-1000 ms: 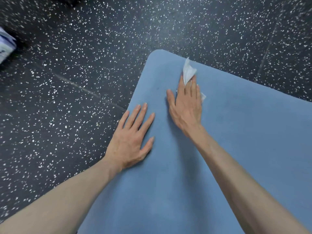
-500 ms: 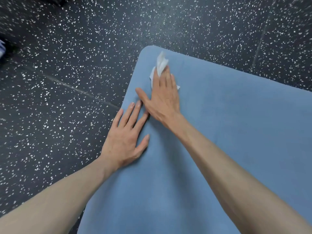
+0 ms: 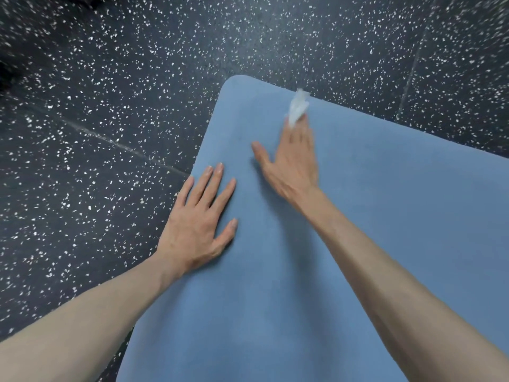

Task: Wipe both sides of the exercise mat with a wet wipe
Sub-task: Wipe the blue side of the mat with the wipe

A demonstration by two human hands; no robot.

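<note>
Mat (image 3: 371,244), blue, on dark speckled floor (image 3: 110,133); both hands flat, L hand (image 3: 197,226) spread, R hand (image 3: 296,161) blurred, prob. pressing wipe (image 3: 297,107).

dark speckled floor (image 3: 115,111), thin seam lines (image 3: 121,146) crossing it, white flecks throughout

Just one head cam here, looking forward and steeply down, pretty close over the blue mat (image 3: 358,244) and speckled floor (image 3: 110,106), wide-angle.

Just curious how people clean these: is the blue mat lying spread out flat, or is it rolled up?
Spread flat, as far as shown: the mat lies smooth on the speckled floor, both hands pressing on it, no roll visible.
</note>
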